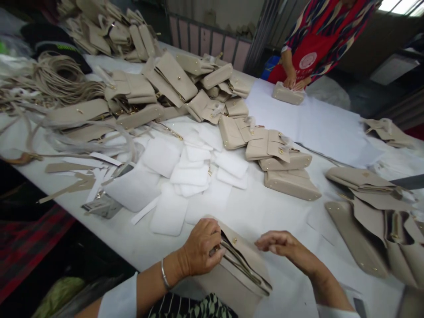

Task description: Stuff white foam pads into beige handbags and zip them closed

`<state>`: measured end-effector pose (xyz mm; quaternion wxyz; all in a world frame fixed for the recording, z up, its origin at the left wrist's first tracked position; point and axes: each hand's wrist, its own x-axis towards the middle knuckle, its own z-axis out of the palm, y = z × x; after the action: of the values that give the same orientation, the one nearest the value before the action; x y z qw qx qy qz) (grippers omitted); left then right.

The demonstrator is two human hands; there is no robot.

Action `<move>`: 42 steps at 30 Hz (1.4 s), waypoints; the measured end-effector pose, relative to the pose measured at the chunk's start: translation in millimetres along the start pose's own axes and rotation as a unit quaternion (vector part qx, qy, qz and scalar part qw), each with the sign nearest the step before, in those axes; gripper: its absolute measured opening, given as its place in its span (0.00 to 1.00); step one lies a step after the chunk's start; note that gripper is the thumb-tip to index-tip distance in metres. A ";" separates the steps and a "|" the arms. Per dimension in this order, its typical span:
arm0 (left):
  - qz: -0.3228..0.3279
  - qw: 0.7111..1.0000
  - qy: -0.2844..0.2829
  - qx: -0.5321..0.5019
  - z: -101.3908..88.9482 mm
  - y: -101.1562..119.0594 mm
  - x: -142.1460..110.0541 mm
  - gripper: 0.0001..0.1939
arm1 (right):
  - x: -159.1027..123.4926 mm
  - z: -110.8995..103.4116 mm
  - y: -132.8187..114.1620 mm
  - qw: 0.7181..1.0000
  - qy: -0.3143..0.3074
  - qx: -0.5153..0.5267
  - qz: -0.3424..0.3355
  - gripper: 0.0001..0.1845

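A beige handbag lies in front of me at the table's near edge, its flap lifted back and the zipped opening showing. My left hand has its fingers curled closed at the far left end of that opening. What exactly sits between those fingertips, bag edge or zip pull, is hidden. To the right of the bag, my right hand hovers with fingers stretched out, apart from the leather and holding nothing. A gold stud shows on the bag's inner panel.
White padding sheets lie beyond the bag. Beige bags are heaped at the back, with more bags at right. Coiled straps and scraps lie left. Across the table, a co-worker in a red apron handles another bag.
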<state>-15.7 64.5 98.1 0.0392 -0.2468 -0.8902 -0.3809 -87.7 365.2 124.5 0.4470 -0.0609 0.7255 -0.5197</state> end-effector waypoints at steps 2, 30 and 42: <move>0.020 0.999 0.036 -0.010 8.0 -1.8 -10.6 0.05 | 42.7 2.6 -10.5 0.992 0.109 -0.065 0.019 0.19; -0.195 0.926 0.021 -0.323 -10.7 -35.6 -3.4 0.21 | 102.1 76.1 -45.1 0.896 0.267 0.325 -0.145 0.26; -0.192 0.888 0.173 -0.381 -62.4 -14.6 8.1 0.18 | 42.9 124.3 -77.8 0.937 0.081 0.337 -0.047 0.22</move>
<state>-37.0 15.7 134.6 0.0220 0.0030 -0.6858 -0.7274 -53.9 219.3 154.8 0.3566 0.1014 0.5378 -0.7572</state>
